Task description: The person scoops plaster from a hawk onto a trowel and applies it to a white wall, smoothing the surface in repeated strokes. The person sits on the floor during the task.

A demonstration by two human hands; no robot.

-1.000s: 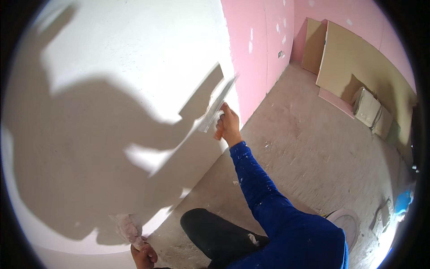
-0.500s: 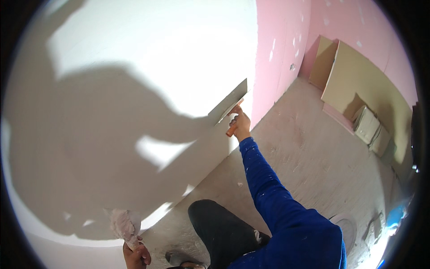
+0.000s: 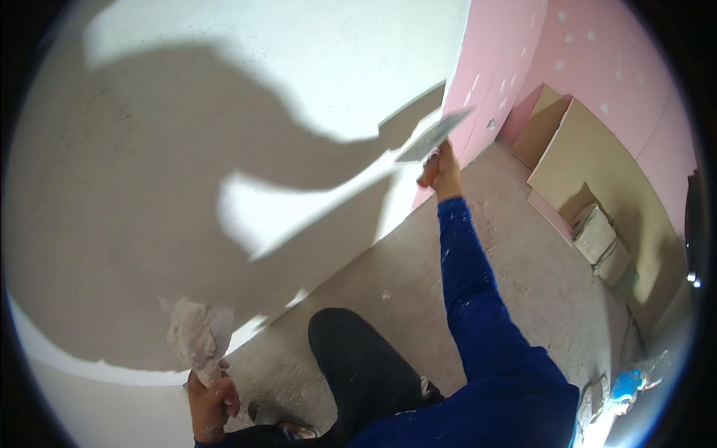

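Observation:
At the right end of the white wall point(image 3: 336, 89), my right hand point(image 3: 449, 178) grips the brown handle of a plastering trowel point(image 3: 433, 140). The flat metal blade is tilted, and its shadow falls on the wall beside it. It looks lifted off the surface, near the border with the pink board point(image 3: 489, 63). Low on the left, my left hand point(image 3: 211, 403) is closed around the handle of what looks like a putty knife, its blade mostly covered by a thick lump of plaster point(image 3: 193, 330). My fingers hide most of that handle.
Tan boards point(image 3: 597, 153) lean against the pink wall at right, with a wrapped bundle point(image 3: 595, 233) in front. My bent knee point(image 3: 351, 358) is between my arms, above the dusty floor point(image 3: 403, 276). A blue object point(image 3: 626, 384) lies at lower right.
My right hand has moved the trowel up and right, turning its blade and apparently lifting it off the wall. My left hand with the plaster has risen slightly. The view has shifted.

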